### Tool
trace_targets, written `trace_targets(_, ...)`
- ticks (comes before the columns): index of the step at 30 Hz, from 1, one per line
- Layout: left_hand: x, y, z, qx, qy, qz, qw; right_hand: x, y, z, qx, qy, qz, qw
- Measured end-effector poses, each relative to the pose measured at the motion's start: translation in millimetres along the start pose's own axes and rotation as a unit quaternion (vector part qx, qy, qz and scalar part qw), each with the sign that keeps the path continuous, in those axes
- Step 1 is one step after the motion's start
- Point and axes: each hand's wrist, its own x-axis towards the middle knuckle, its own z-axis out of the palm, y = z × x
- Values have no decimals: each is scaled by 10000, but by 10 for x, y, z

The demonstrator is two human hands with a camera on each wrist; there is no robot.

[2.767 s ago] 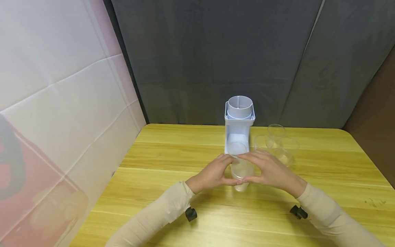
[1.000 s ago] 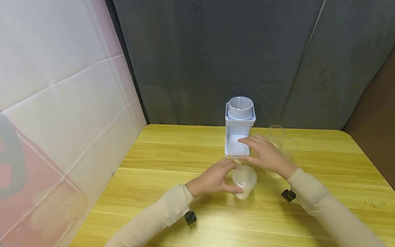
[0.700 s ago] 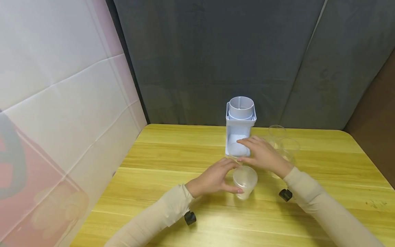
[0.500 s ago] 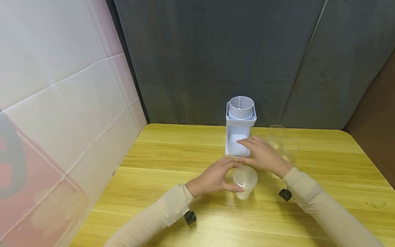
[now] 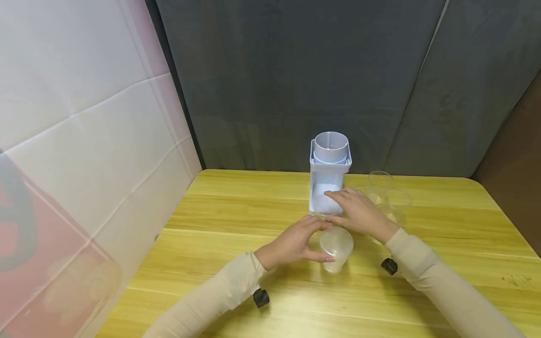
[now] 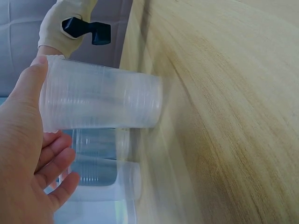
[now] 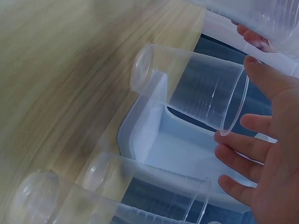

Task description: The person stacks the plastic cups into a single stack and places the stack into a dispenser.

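My left hand [image 5: 293, 241] holds a stack of nested clear plastic cups [image 5: 336, 244] near the rim, thumb on the near side and fingers on the far side. In the left wrist view the stack [image 6: 100, 95] stands with its base close to the tabletop. My right hand [image 5: 359, 213] spans the rim of a single clear plastic cup [image 5: 325, 206], just in front of the white cup-shaped stand. The right wrist view shows my thumb and fingertips at opposite sides of that cup's [image 7: 191, 88] mouth; its inside looks empty.
The white plastic stand [image 5: 331, 167], topped by a round tube, is near the table's back edge. Several more clear cups [image 5: 396, 199] stand to its right, partly behind my right hand. The wooden table [image 5: 236, 206] meets a grey partition [image 5: 270, 94] at the back.
Both hands were round the stack at first. My right hand then moved forward to the single cup by the stand, and the stack shifted slightly nearer. Over the last half second almost nothing moved.
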Motion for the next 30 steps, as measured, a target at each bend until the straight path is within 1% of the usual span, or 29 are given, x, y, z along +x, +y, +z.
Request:
trace_targets(12,-8,-2,6,-47,-7,-21,10000,4,-24,25,-106,-69,1,9999)
trace_targets(19,-10,-7,18,-98,-51,-123,9999,9,-19,22,-89,-12,48,9999)
trace_targets(25,-12,-1,20,-163,-22,-128,9998,9,-27,-26,-10,77,125,9999)
trace_targets(30,-17,9,16,-124,17,-96,9999,1,-40,-112,1,66,178,9998)
